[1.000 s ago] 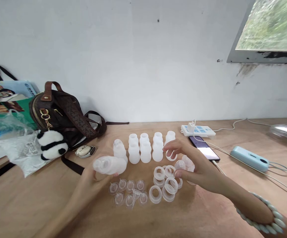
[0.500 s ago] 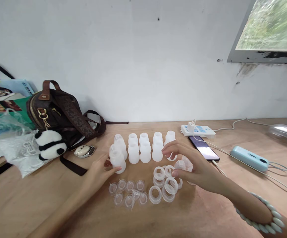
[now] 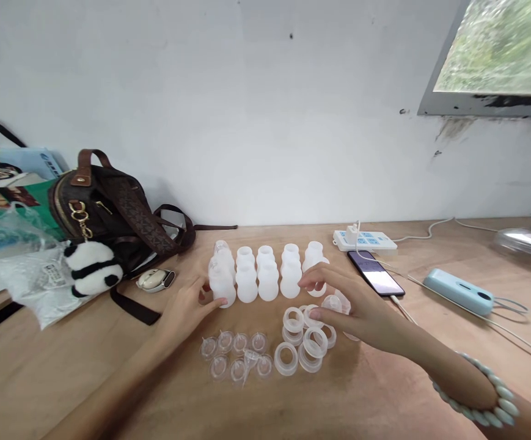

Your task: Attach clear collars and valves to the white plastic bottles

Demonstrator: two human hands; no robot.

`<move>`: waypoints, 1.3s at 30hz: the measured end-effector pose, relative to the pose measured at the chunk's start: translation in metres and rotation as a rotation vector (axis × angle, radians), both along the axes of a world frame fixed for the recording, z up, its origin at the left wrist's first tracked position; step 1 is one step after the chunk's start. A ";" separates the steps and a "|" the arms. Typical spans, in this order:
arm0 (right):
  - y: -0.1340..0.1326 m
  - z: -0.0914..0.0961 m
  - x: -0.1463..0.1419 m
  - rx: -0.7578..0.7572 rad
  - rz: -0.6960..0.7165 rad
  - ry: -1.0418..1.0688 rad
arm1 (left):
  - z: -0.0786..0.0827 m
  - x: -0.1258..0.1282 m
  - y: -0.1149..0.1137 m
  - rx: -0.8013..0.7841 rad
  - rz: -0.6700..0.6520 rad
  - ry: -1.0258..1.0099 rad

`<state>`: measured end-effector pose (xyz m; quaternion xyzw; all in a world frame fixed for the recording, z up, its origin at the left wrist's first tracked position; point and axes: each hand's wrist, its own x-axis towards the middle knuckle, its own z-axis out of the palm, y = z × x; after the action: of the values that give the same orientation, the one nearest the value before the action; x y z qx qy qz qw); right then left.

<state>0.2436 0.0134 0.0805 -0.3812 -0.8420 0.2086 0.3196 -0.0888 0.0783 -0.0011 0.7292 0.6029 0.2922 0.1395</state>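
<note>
The person's left hand [image 3: 187,308] is closed on a capped bottle [image 3: 222,287], its thumb across the front. The bottle stands upright, long axis vertical, clear top upward; its body is frosted white and rounded. Just behind it stands another capped bottle [image 3: 225,250]; right of the hand come rows of open-necked bottles [image 3: 267,282]. Below the bottles, nearer the person, lie small clear pieces [image 3: 258,344] and, farther right, translucent rings [image 3: 286,359]. The right hand [image 3: 352,299], thumb and fingers apart, partly hides the end bottle. Beyond it are a phone [image 3: 375,273] and power strip [image 3: 375,241]; left of the left hand, a panda plush [image 3: 95,266] and backpack [image 3: 102,201].
</note>
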 end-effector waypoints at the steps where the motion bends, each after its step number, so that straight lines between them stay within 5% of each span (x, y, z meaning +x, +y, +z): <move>1: 0.000 -0.001 0.000 0.001 -0.013 -0.026 | 0.002 -0.001 -0.002 0.023 -0.011 0.018; 5: 0.006 -0.009 -0.001 0.096 -0.026 -0.160 | 0.005 -0.010 -0.016 0.025 -0.160 -0.012; 12: 0.023 -0.044 -0.015 0.283 -0.010 -0.514 | -0.002 -0.032 -0.040 -0.365 -0.623 -0.182; 17: 0.028 -0.068 -0.025 0.280 0.021 -0.619 | -0.009 -0.033 -0.046 -0.343 -0.588 -0.174; 23: 0.029 -0.070 -0.026 0.304 0.040 -0.542 | 0.002 -0.035 -0.052 -0.333 -0.473 -0.352; 31: 0.013 -0.052 -0.023 0.395 -0.001 0.054 | 0.044 0.039 -0.047 -0.496 -0.494 -0.783; 39: 0.001 -0.038 -0.025 0.527 0.122 0.178 | 0.036 0.101 -0.039 -0.566 -0.516 -0.975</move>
<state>0.2191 0.0141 0.0427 -0.2139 -0.8573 0.0341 0.4671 0.0126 0.0396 0.0349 0.5686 0.3282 0.3774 0.6531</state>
